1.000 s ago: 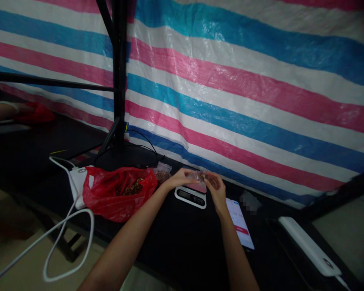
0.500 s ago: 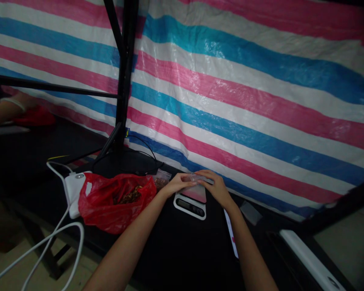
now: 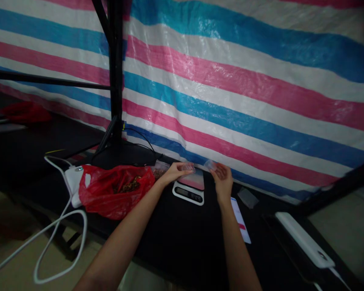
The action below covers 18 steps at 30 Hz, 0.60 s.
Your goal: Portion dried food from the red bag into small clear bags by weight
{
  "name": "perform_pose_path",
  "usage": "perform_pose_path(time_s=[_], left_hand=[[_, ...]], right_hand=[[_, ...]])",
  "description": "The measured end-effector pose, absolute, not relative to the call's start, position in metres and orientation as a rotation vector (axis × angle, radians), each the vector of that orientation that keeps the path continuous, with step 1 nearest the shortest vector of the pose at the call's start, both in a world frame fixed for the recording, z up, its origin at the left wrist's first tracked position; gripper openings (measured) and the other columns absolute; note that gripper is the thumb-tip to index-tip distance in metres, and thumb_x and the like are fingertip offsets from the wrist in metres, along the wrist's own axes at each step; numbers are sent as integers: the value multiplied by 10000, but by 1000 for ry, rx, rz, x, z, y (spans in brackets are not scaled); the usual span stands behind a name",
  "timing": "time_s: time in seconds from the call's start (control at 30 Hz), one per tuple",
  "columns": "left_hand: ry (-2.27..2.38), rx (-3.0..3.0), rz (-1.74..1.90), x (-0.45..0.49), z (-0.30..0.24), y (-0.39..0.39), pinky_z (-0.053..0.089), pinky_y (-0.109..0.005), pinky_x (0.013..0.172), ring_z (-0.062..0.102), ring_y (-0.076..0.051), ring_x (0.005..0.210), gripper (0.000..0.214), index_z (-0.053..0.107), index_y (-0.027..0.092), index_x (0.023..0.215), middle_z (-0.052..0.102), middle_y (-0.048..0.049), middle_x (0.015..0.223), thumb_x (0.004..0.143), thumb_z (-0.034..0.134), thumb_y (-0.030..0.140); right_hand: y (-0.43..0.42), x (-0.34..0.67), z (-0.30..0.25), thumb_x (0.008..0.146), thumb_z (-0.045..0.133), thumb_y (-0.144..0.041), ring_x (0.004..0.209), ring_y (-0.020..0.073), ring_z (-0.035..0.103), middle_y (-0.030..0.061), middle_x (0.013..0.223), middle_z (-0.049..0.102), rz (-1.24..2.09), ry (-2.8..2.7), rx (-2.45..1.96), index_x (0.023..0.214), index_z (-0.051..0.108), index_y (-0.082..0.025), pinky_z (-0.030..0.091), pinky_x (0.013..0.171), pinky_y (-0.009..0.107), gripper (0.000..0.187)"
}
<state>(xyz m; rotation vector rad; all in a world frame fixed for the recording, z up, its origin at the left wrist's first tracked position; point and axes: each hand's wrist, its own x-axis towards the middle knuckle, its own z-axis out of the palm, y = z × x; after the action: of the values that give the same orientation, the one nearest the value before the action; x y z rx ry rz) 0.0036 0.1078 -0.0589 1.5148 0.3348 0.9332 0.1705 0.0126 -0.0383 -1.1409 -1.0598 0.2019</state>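
My left hand (image 3: 176,173) is closed on a small clear plastic container (image 3: 188,166), held over the back of a kitchen scale (image 3: 188,194). The scale has a white body, a dark display and a shiny plate. Off the scale's right side, my right hand (image 3: 223,180) pinches a clear round plastic piece (image 3: 210,165); whether it is a lid or a cup, I cannot tell. Left of my left hand lies a red plastic bag (image 3: 100,198), its mouth spread around small brown pieces (image 3: 130,185). A small clear bag (image 3: 160,169) of brown bits sits behind it.
A phone (image 3: 240,222) with a lit screen lies beside my right forearm, near a flat clear packet (image 3: 248,198). At right is a long white device (image 3: 305,239). A white box (image 3: 75,178) and white cable (image 3: 85,226) lie left. Striped sheeting (image 3: 230,101) hangs behind.
My hands were together over the scale and are now apart. The right hand has moved right with the clear round piece; the left keeps the clear container. The view has shifted slightly.
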Motion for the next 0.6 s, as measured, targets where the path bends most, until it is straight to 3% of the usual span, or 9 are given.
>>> perform_pose_path(time_s=[0.1, 0.23, 0.43, 0.6], left_hand=[[373, 1563, 924, 6, -63, 109, 421, -303, 822, 591, -187, 867, 507, 613, 95, 1029, 656, -100, 953, 623, 679, 392], [444, 1720, 926, 10, -65, 108, 430, -288, 793, 591, -187, 850, 504, 612, 96, 1030, 658, -90, 947, 635, 662, 407], [518, 2265, 838, 9, -57, 102, 420, -280, 782, 577, -199, 850, 508, 623, 135, 1026, 646, -67, 943, 603, 683, 410], [491, 2303, 863, 25, -51, 106, 424, -270, 772, 572, -196, 869, 505, 608, 132, 1047, 634, -72, 974, 650, 639, 443]], right_hand=[[12, 187, -74, 630, 666, -350, 884, 170, 576, 49, 995, 558, 255, -937, -1155, 1129, 410, -231, 424, 847, 394, 573], [9, 191, -90, 672, 624, -382, 899, 161, 564, 35, 1014, 527, 422, -877, -1114, 1201, 378, -288, 444, 803, 354, 591], [7, 184, -82, 726, 553, -414, 1034, 170, 510, 28, 1209, 473, 565, -829, -993, 1124, 491, -318, 423, 806, 329, 415], [11, 194, -94, 714, 560, -424, 889, 147, 586, 25, 1121, 546, 652, -700, -959, 1116, 478, -327, 419, 796, 332, 421]])
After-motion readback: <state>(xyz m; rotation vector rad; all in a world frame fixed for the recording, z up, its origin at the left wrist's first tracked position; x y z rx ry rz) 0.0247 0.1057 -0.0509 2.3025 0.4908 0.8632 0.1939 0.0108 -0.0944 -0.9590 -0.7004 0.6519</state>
